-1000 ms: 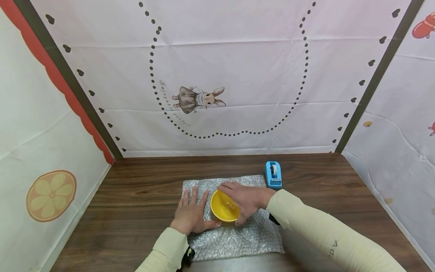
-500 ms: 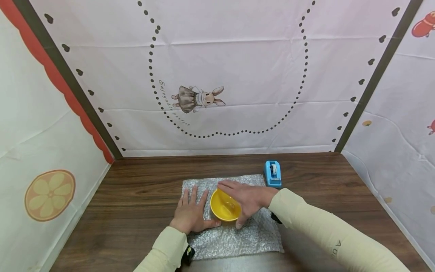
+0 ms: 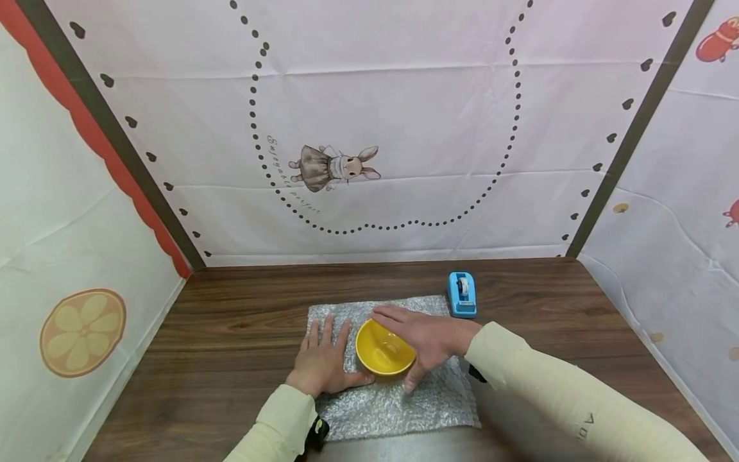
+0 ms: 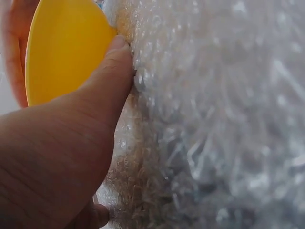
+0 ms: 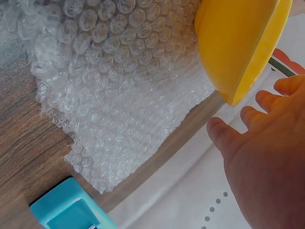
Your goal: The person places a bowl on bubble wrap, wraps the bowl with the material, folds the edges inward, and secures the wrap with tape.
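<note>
Yellow bowl point(image 3: 381, 353) on bubble wrap point(image 3: 398, 407)

Nearest me on the head feed, pale sleeves point(image 3: 577, 391) cross the near side of the worktop point(image 3: 231, 359). I read the left hand point(image 3: 322, 366) as wide, its fingers straight and splayed over the wrap, thumb just beside the bowl. The right hand point(image 3: 424, 337) is wide too, fingers extended over the bowl's right side; whether it touches the rim, I can't tell. The bowl sits mouth up between them. Farther off I have a blue tape dispenser point(image 3: 462, 295) by the wrap's far right corner, then a white cloth backdrop point(image 3: 433, 128) with a printed rabbit point(image 3: 314, 168).
</note>
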`<state>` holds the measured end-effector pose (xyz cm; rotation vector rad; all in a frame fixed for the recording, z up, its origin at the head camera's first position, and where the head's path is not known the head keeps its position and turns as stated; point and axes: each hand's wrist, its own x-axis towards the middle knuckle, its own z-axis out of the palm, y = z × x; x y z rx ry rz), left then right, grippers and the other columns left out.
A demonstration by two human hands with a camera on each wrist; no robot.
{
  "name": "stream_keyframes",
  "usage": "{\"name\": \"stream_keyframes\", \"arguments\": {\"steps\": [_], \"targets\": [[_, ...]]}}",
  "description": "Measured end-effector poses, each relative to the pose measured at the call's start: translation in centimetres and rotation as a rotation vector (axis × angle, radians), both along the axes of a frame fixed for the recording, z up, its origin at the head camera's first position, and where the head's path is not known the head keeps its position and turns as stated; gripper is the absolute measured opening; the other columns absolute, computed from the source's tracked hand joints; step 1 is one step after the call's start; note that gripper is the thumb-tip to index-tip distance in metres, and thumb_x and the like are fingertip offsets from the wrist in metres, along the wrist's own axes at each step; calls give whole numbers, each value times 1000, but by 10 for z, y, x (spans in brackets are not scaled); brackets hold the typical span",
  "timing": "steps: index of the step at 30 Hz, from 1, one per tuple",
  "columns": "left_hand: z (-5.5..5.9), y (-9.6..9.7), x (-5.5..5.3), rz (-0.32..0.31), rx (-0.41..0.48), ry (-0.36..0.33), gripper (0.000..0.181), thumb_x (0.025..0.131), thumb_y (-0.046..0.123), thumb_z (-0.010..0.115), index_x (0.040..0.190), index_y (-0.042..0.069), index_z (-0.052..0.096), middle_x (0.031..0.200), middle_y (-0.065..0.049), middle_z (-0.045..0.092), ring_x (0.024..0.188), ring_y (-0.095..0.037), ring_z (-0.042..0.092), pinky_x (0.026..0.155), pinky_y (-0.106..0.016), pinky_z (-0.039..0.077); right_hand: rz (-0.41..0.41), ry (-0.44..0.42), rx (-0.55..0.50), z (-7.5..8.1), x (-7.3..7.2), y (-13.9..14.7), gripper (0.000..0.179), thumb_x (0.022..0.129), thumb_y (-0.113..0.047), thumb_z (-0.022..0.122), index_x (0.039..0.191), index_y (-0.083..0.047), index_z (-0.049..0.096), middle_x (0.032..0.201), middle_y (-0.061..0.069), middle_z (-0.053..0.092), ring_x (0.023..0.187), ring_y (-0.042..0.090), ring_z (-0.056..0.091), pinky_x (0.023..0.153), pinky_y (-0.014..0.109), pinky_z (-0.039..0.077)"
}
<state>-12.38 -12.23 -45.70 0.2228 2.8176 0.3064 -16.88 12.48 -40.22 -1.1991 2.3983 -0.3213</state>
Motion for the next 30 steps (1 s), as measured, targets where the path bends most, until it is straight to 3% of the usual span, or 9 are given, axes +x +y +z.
{"name": "stream_keyframes", "arguments": {"steps": [9,17,30], "targets": [[0,-3,-1,22,87,-10,126,75,75,79,166,8,23,174,-27,9,160,-54,7,128,-67,16,4,12,-7,3,5,6,136,71,-55,92,170,-19,6,178,0,4,166,24,9,130,51,28],[-2,-5,0,30,107,5,126,75,76,78,166,8,24,174,-28,6,160,-54,6,128,-67,18,7,-1,-22,6,10,11,134,71,-53,93,169,-15,9,179,0,3,166,26,6,130,55,25],[-7,-6,1,40,139,46,126,73,80,76,166,12,26,174,-27,4,161,-52,0,128,-67,17,-4,17,-1,11,17,17,134,70,-52,94,169,-21,10,178,-8,0,166,24,6,130,54,26]]}}
